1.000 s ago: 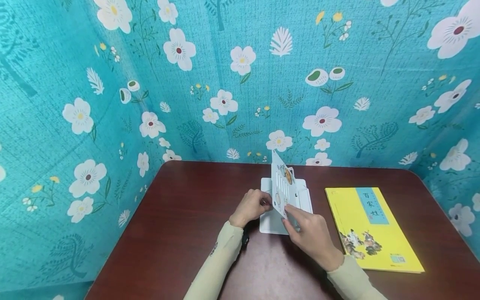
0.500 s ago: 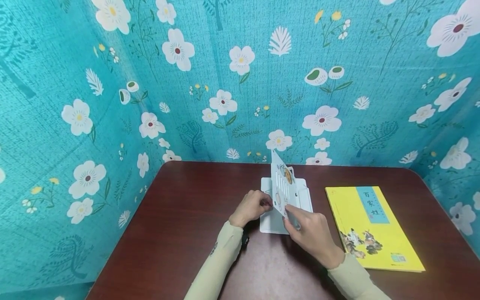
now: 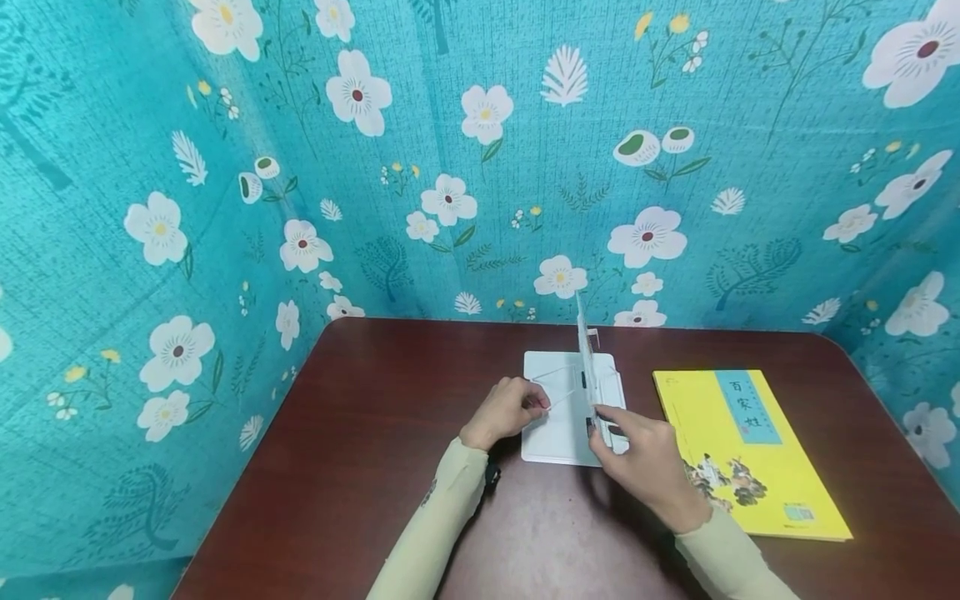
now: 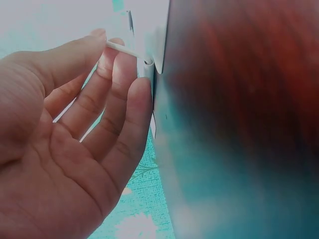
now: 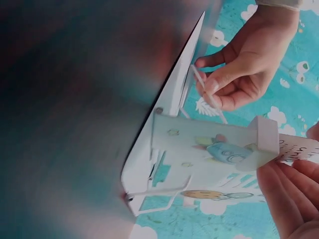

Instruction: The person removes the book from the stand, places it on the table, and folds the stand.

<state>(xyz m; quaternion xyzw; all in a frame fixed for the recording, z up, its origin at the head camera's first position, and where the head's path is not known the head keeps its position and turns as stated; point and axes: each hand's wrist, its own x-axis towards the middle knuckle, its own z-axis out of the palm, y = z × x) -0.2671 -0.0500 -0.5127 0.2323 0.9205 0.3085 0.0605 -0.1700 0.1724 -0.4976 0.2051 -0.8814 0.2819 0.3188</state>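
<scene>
A white folding book stand has its base (image 3: 555,446) flat on the table and its printed back panel (image 3: 587,354) standing nearly on edge to the head view. My left hand (image 3: 512,408) pinches a thin white wire support (image 4: 124,50) between thumb and fingertips, over the base's left part. The other left fingers are loosely bent beside the stand in the left wrist view. With thumb and fingers, my right hand (image 3: 647,457) grips the panel's near edge. Cartoon pictures and a white clip-like block (image 5: 266,139) show on the panel in the right wrist view.
A yellow book (image 3: 731,492) with a blue title strip lies to the right of the stand, close to my right hand. The dark red table (image 3: 375,467) ends at a blue floral curtain (image 3: 450,108) behind and at the sides.
My right hand has moved right, swinging the panel from a leftward lean to nearly upright. More of the base and the wire now shows. The left hand has stayed almost in place.
</scene>
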